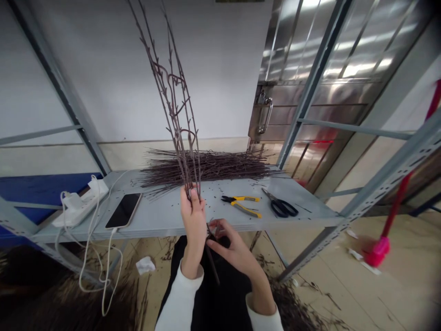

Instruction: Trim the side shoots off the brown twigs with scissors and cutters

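Note:
My left hand (193,216) is wrapped round the lower part of a bundle of thin brown twigs (177,133), which stands nearly upright and leans to the left. Curved brown pieces cross between the twigs higher up. Just below and to the right, my right hand (227,241) has its thumb and fingers closed around the stem ends, at what looks like a thin strand. What exactly the fingertips pinch is too small to make out. A stem end sticks out downward below the hands, over my dark-clothed lap.
A pile of dark twigs (223,166) lies along the back of the grey shelf (203,221). Yellow-handled pliers (243,205) and black scissors (280,204) rest at right. A phone (124,210) and a power strip (81,207) with white cables are at left. Metal posts flank the shelf.

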